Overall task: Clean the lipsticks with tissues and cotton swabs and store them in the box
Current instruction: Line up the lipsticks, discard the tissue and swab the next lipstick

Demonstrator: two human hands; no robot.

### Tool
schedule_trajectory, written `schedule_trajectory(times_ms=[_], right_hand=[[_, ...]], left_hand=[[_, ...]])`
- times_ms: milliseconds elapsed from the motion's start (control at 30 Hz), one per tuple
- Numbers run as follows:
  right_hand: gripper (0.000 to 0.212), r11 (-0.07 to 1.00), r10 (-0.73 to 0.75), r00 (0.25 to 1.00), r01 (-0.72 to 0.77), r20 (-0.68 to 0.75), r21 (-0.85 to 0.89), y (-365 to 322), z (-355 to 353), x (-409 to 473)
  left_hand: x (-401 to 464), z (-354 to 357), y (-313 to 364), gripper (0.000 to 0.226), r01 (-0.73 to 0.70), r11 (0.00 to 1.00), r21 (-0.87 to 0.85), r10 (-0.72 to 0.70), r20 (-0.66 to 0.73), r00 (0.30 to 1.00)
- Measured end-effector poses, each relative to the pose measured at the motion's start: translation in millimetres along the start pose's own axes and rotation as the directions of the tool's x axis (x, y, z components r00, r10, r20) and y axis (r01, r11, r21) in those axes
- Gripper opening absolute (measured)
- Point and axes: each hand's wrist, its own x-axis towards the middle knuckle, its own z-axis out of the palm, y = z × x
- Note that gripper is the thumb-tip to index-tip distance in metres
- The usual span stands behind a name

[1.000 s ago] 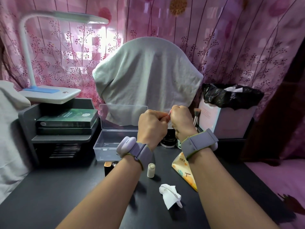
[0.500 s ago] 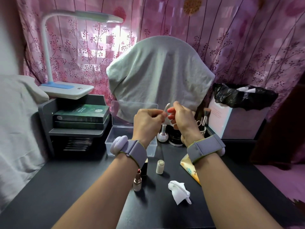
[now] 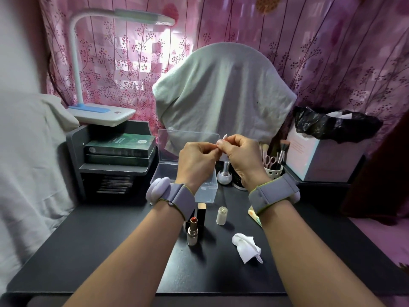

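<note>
Head view shows left hand [image 3: 195,160] and right hand [image 3: 240,156] above the box [image 3: 207,191], both pinching what looks like a cotton swab [image 3: 224,137], so swabbing the open lipstick [image 3: 193,231] seems next.

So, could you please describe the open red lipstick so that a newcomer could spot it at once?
Start at the clear plastic storage box on the black desk, then come towards the person, just under the left wrist. There stands the uncapped gold-cased lipstick, upright. Its red bullet sets it apart from the black tube with the beige tip right behind it and the small silver cap to its right.
</note>
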Motion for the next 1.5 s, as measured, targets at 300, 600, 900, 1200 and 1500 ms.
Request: schedule_trajectory(times_ms=[300, 600, 900, 1200, 1500], right_hand=[[0.021, 1.000, 0.018, 0.999, -0.018, -0.038, 0.023, -1.3, 5.0, -6.4], [0.023, 0.999, 0.034, 0.999, -0.034, -0.009, 0.008, -0.7, 17.8, -16.0], [0.016, 0.998, 0.054, 0.998, -0.054, 0.020, 0.031, 6.9, 28.7, -27.9], [0.021, 0.997, 0.073, 0.997, -0.073, 0.025, 0.003, 25.8, 22.5, -45.7], [0.021, 0.994, 0.107, 0.994, -0.108, 0.031, 0.026, 37.0, 21.3, -64.2]], left_hand=[[-6.0, -15.1, 0.0, 0.024, 0.096, 0.992, 0.079, -0.094, -0.027, 0.995], [-14.7, -33.7, -8.4, 0.023, 0.114, 0.985, 0.128, -0.103, -0.083, 0.991], [-37.1, -45.2, -21.4, 0.025, 0.138, 0.961, 0.239, -0.128, -0.058, 0.990], [-75.8, -53.4, -34.0, 0.034, 0.248, 0.913, 0.324, -0.253, -0.029, 0.967], [-106.2, -54.2, -53.1, 0.036, 0.288, 0.873, 0.394, -0.310, -0.008, 0.951]])
